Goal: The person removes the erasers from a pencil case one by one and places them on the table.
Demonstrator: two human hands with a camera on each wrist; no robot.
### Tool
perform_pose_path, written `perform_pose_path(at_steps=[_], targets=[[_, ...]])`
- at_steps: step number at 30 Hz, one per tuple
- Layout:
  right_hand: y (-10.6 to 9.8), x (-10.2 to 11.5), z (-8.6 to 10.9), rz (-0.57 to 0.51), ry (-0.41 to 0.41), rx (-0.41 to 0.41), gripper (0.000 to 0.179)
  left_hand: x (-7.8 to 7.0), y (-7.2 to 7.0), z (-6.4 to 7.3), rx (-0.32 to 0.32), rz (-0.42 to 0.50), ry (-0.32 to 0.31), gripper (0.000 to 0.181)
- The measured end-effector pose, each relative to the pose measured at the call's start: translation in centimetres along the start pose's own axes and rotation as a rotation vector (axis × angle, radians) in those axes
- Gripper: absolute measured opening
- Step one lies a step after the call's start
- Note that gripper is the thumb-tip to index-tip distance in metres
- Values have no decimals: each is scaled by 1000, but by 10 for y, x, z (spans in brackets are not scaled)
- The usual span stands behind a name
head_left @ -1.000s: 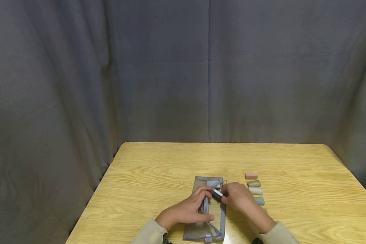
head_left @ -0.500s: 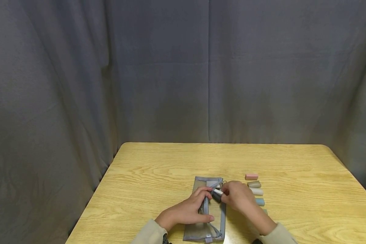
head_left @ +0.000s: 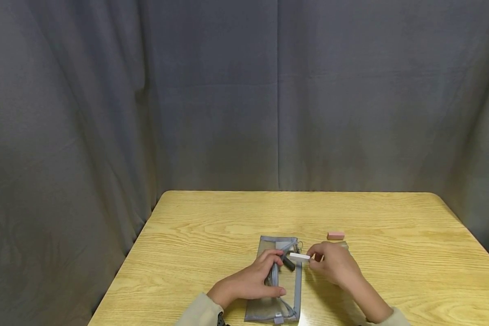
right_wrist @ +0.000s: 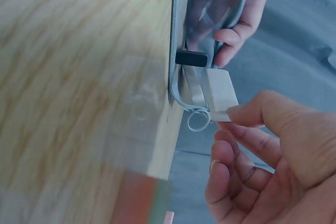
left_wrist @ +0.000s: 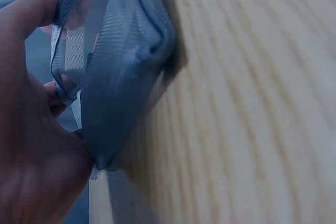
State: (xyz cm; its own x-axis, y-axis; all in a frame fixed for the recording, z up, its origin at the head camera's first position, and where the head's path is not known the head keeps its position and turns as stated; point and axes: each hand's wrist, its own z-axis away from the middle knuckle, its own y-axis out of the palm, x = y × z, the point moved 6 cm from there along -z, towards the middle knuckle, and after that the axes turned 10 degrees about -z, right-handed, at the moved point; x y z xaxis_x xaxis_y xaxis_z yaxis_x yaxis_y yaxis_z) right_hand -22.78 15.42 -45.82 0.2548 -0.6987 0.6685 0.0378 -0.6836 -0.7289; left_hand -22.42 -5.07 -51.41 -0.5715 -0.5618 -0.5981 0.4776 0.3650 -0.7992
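A grey mesh zip pouch (head_left: 265, 308) lies on the table, its zipped mouth spread apart. My left hand (head_left: 254, 278) grips the pouch's edge, with thumb and fingers at the rim (left_wrist: 59, 40) in the left wrist view. Pinched between thumb and fingers of my right hand (head_left: 335, 265) is a white rectangular block (right_wrist: 220, 90), eraser-like in shape. It is at the pouch's right edge, over the mouth. A small black block (right_wrist: 191, 58) sticks out of the opening beside it. Inside the pouch, other contents are hard to make out.
To the right on the wooden table (head_left: 411, 235) lie a pink block (head_left: 336, 235) and an olive block (head_left: 343, 244), the latter partly behind my right hand. A metal ring (right_wrist: 199, 120) hangs at the pouch's zip end. Grey curtains (head_left: 212, 113) stand behind the table.
My right hand has drawn back to the right with the white block, which now shows more fully. It covers blocks on the table seen before. My left hand stays in place.
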Motion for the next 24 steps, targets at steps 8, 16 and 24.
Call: perform_pose_path(at_steps=[8,16,24], targets=[[-13,-4,10,-27,-32,9,11,-1,0,1,3,0,0,54],[-23,-10,18,-22,-51,8,12,0,0,0,3,-13,18,52],[-30,-17,28,-32,-72,13,12,-1,0,-1,0,-17,18,52]])
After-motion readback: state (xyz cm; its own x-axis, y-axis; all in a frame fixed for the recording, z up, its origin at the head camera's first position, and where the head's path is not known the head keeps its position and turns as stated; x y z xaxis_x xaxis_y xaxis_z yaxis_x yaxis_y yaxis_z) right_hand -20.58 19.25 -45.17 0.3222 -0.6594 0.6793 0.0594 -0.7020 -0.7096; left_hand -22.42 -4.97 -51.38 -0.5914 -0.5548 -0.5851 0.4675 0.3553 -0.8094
